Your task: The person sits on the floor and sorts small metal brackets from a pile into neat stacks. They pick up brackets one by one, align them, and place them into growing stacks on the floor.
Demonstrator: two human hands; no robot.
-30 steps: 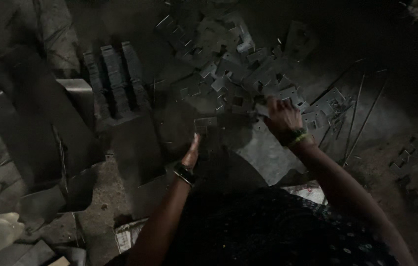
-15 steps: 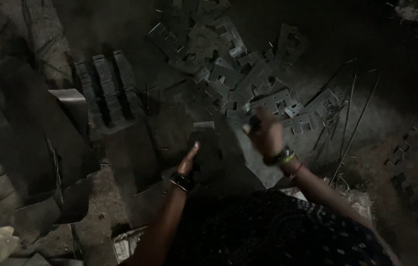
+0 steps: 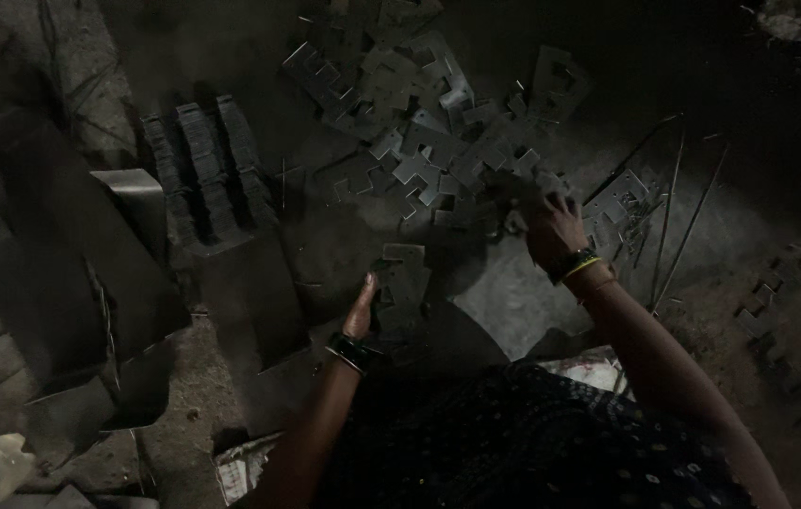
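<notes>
Right hand (image 3: 551,231) among flat notched metal plates (image 3: 419,160) (dull, grey).

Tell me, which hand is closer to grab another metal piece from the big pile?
Probably the right hand: it already reaches into the pile of cut metal pieces. The left hand is nearer the body, against a small stack of pieces, so it looks busy.

My left hand (image 3: 361,306) rests at the left edge of a small stack of metal plates (image 3: 402,294) right in front of me. At one o'clock my right hand (image 3: 551,231) is on the scattered pile of plates (image 3: 419,141). Stacked rows of plates (image 3: 207,170) stand at ten o'clock, thin rods (image 3: 678,212) at two.
</notes>
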